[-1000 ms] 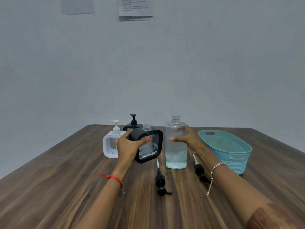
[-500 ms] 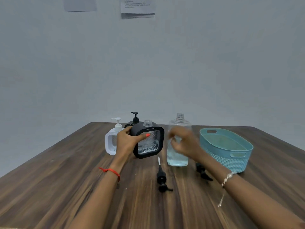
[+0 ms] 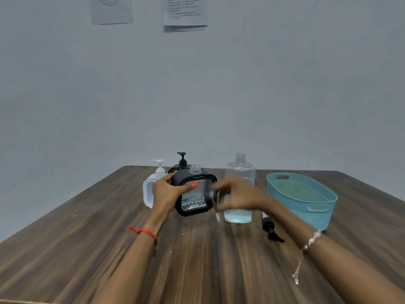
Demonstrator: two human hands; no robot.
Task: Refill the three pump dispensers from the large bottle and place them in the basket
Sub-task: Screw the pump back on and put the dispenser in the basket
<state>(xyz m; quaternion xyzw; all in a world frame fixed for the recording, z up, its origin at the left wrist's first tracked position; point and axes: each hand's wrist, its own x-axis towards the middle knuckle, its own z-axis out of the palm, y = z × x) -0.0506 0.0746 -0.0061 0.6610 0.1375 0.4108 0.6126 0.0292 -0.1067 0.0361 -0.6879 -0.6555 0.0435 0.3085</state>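
At frame centre, the left hand grips the open-necked black dispenser. Just right, the blurred right hand pinches a black pump before the large bottle; the basket sits far right.

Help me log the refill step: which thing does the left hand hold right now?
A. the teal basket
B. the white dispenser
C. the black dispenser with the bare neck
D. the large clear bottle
C: the left hand grips the black dispenser by its side, thumb across the front, and its neck carries no pump; the right hand holds a pump beside it.
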